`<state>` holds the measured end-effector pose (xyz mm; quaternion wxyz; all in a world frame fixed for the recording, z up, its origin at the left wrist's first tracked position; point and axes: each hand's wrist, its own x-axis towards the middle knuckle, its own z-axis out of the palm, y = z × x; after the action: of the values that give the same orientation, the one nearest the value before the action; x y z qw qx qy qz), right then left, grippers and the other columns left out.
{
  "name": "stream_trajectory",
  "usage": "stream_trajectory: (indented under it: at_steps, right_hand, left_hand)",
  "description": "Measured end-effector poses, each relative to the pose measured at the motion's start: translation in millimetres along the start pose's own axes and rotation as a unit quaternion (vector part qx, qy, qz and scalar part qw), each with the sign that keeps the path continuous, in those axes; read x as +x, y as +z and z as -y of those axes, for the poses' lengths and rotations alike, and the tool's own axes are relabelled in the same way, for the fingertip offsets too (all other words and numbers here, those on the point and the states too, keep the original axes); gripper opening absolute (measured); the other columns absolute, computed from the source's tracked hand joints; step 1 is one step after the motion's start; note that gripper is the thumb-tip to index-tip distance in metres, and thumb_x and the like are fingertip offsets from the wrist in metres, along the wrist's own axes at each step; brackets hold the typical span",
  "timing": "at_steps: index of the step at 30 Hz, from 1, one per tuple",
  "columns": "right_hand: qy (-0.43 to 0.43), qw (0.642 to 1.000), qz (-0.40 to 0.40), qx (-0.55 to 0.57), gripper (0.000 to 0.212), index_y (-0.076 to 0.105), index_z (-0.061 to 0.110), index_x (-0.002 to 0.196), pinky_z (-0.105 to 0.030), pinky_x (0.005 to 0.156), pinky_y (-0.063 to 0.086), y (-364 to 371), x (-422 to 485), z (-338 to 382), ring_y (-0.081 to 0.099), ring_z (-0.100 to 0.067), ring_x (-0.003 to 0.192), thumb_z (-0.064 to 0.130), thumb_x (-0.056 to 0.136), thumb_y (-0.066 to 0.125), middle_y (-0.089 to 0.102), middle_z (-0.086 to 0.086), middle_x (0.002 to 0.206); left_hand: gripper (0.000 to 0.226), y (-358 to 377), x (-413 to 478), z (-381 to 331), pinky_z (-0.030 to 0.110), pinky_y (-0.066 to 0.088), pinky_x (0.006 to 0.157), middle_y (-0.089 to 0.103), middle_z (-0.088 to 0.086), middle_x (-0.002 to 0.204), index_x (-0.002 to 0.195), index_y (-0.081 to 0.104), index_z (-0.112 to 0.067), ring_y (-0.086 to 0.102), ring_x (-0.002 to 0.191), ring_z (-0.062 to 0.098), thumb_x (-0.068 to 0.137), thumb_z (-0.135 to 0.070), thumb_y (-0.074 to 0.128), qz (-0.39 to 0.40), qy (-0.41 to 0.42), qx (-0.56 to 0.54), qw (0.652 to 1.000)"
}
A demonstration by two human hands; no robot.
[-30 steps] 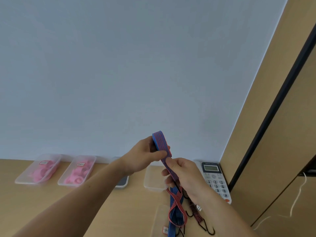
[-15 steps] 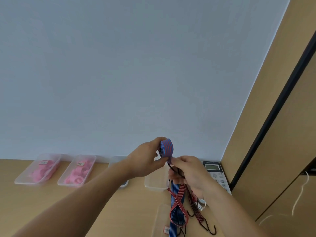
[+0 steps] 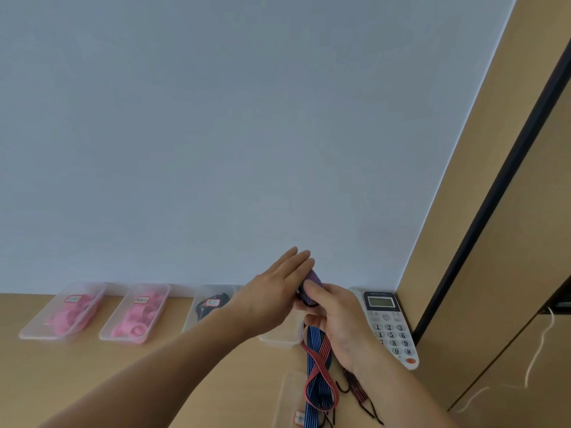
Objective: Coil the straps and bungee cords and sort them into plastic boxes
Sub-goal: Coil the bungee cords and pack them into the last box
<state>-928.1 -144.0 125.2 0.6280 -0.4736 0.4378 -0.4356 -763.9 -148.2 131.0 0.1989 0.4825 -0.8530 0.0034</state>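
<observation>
One coil point(image 3: 314, 281) is above the counter point(image 3: 154, 372), between two hands: left hand point(image 3: 272, 301) fingers straight against it, right hand point(image 3: 336, 319) fingers clamped on it. Four boxes point(image 3: 61, 335) stand far, three cords point(image 3: 312, 350) near.

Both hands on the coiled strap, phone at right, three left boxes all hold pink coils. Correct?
No. In the head view only the leftmost clear plastic box and the second clear plastic box hold pink coils; the third clear plastic box holds black items. Left hand and right hand are on the coiled blue-and-red strap. Rest stands.
</observation>
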Motion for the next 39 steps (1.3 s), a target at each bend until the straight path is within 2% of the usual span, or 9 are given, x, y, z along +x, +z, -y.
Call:
stream_trajectory:
  at_steps: [2,5,7,9,11,16,23,32,39]
  right_hand:
    - [-0.008,1.0,-0.023,0.003,0.016,0.074,0.011,0.099,-0.033,0.07,0.047,-6,3,0,0.063,-0.022,0.084,0.021,0.087,0.071,0.069,-0.014,0.092]
    - [-0.039,0.997,-0.04,-0.051,0.038,0.065,0.02,0.117,-0.036,0.077,0.054,-12,7,-2,0.066,-0.018,0.079,0.015,0.082,0.078,0.074,-0.002,0.092]
    - [-0.078,0.991,-0.039,-0.1,0.046,0.06,0.023,0.119,-0.037,0.088,0.056,-12,6,-5,0.071,-0.011,0.092,0.01,0.079,0.08,0.076,0.006,0.098]
    - [-0.118,0.979,-0.032,-0.165,0.049,0.059,0.03,0.116,-0.034,0.09,0.055,-11,5,-8,0.068,-0.003,0.099,0.009,0.077,0.081,0.074,0.013,0.103]
    - [-0.16,0.96,-0.028,-0.227,0.052,0.057,0.039,0.113,-0.031,0.086,0.056,-12,4,-10,0.067,0.0,0.098,0.009,0.077,0.081,0.072,0.02,0.103]
    - [-0.21,0.926,-0.03,-0.313,0.055,0.061,0.038,0.12,-0.029,0.078,0.057,-26,5,-2,0.069,-0.009,0.081,0.009,0.077,0.08,0.072,0.019,0.1]
    - [-0.237,0.901,-0.027,-0.362,0.057,0.063,0.027,0.127,-0.013,0.082,0.051,-34,11,1,0.067,0.006,0.088,0.008,0.077,0.081,0.072,0.018,0.1]
    - [-0.249,0.89,0.005,-0.382,0.054,0.063,0.039,0.122,0.001,0.079,0.041,-37,10,0,0.061,0.019,0.09,0.008,0.08,0.079,0.061,0.048,0.092]
    - [-0.243,0.887,-0.008,-0.394,0.052,0.063,0.03,0.128,-0.022,0.092,0.049,-42,17,-3,0.063,0.0,0.1,0.015,0.08,0.078,0.066,0.024,0.108]
  left_hand:
    - [0.071,-2,-3,-3,0.018,0.02,0.119,0.017,-0.003,0.163,0.155,0.025,-0.011,0.008,0.152,0.009,0.09,0.002,0.051,-0.032,-0.023,-0.13,0.991]
    - [0.067,-7,0,-6,0.011,0.036,0.105,0.038,-0.01,0.152,0.151,0.034,-0.019,0.04,0.139,0.004,0.09,0.0,0.052,-0.101,-0.142,-0.34,0.924]
    - [0.043,-13,10,-9,0.021,0.046,0.1,0.056,-0.008,0.132,0.132,0.054,-0.025,0.056,0.123,0.009,0.091,-0.014,0.056,-0.126,-0.229,-0.45,0.854]
    - [0.015,-19,19,-10,0.044,0.054,0.094,0.069,0.007,0.102,0.093,0.067,-0.023,0.065,0.098,0.019,0.086,-0.033,0.058,-0.117,-0.278,-0.519,0.799]
    - [0.029,-24,20,-5,0.046,0.06,0.081,0.073,0.019,0.092,0.085,0.074,-0.013,0.069,0.081,0.027,0.092,-0.037,0.058,-0.075,-0.304,-0.56,0.767]
    - [0.031,-32,11,8,0.03,0.059,0.074,0.074,0.019,0.107,0.116,0.069,-0.006,0.072,0.09,0.03,0.101,-0.029,0.055,0.036,-0.268,-0.609,0.746]
    - [0.024,-21,10,5,0.033,0.061,0.076,0.073,0.02,0.103,0.115,0.066,-0.007,0.072,0.082,0.028,0.103,-0.021,0.05,-0.017,-0.242,-0.544,0.803]
    - [0.043,-11,13,-1,0.041,0.06,0.073,0.072,0.022,0.104,0.112,0.065,0.005,0.071,0.092,0.032,0.096,-0.034,0.062,0.008,-0.318,-0.644,0.695]
    - [0.038,9,29,-13,0.032,0.059,0.058,0.076,0.014,0.081,0.099,0.065,0.004,0.075,0.075,0.028,0.088,-0.031,0.073,-0.098,-0.375,-0.609,0.692]
